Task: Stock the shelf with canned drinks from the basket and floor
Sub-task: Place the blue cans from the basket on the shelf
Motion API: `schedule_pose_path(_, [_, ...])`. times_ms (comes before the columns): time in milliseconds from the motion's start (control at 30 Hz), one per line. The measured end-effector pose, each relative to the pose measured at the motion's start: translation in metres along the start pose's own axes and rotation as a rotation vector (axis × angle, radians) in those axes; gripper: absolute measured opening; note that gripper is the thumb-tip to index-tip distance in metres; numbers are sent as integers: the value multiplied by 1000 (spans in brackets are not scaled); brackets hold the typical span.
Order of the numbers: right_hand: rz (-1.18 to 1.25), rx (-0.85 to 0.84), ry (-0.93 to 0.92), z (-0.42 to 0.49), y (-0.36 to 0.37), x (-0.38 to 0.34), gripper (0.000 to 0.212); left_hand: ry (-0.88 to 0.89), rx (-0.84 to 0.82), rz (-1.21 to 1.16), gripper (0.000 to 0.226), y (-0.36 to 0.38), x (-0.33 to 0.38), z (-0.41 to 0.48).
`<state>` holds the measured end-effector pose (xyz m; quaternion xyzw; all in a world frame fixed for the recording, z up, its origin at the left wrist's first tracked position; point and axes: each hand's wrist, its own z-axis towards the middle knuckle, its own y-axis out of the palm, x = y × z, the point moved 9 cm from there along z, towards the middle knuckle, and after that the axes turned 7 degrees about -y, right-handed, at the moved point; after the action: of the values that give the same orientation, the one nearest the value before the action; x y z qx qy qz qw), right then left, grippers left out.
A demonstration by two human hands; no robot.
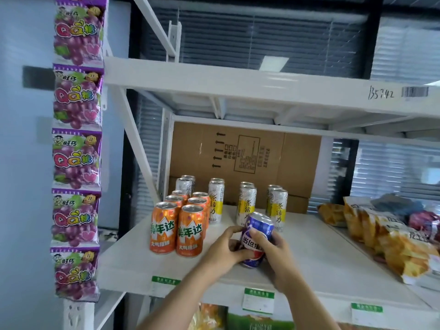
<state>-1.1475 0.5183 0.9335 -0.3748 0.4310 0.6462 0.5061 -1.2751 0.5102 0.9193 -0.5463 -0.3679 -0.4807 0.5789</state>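
**Blue can in both hands, low-centre, near front lip of mid shelf**

We see the blue can [256,236] low-centre in frame. It is tilted w/ its top leaning up-right and its base down by the shelf board [321,258]; we can't tell if the base touches. Left hand [222,250] wraps it from the left and right hand [279,252] from the right, fingers of both curled round the can body.

Edges/room: the can is near the board's front edge. There is bare board to its right as far as the snack bags [381,234] at right-centre. On its left a narrower gap separates it from the orange cans [164,229]. The tall white-yellow cans [246,206] stand just behind, and the blue can's top overlaps two of them in view. The upper shelf [238,79] crosses the upper frame, well above all can tops. A cardboard box [245,156] closes the back, centre frame.

Counts:
- Blue can: 1.
- Orange cans: 6, in 2 files of 3, left-centre.
- Tall white-yellow cans: we count 8, in 4 files of 2, rear ones mostly hidden.
- Price tags [258,300] on the front lip, bottom of frame: 3.
- Candy packs [76,158] in a strip down the left side: 5 whole, plus a sliver at the top edge.
- Snack bags: several, overlapped, no clean count.
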Motion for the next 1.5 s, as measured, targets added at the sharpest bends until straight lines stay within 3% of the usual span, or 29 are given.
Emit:
schedule_pose_path(67, [55, 30, -21, 0, -9, 2, 35, -21, 15, -33, 53, -2, 2, -3])
schedule_pose_path(200, [142, 91, 4, 1, -21, 9, 37, -53, 28, -176, 64, -8, 1, -4])
schedule_pose_path(333, [165, 70, 10, 1, -22, 14, 48, -54, 23, -352, 61, -11, 1, -4])
schedule_pose_path(500, [160, 15, 3, 0, -20, 11, 52, 100, 209, -391, 25, -22, 31, -15])
schedule_pose_path(633, [175, -113, 16, -2, -10, 10, 68, 226, 300, -258, 24, -39, 71, -12])
schedule_pose_path(700, [141, -180, 6, -3, -5, 9, 77, 220, 251, -137, 21, -41, 86, -6])
schedule_pose_path(767, [133, -200, 10, -4, -2, 9, 69, 208, 190, -25, 29, -43, 97, 1])
schedule_pose_path(933, [-83, -231, 12, -4, 6, 13, 72, 161, 66, 365, 46, -41, 108, 15])
schedule_pose_path(1033, [-169, -255, 14, -5, 9, 15, 63, 176, 47, 417, 45, -41, 107, 16])
schedule_pose_path(1333, [-349, -290, 13, -1, 13, 24, 64, 215, -6, 546, 46, -43, 94, 8])
schedule_pose_path(1500, [-417, -211, -31, 4, 5, 23, 59, 253, 33, 605, 23, -51, 106, 6])
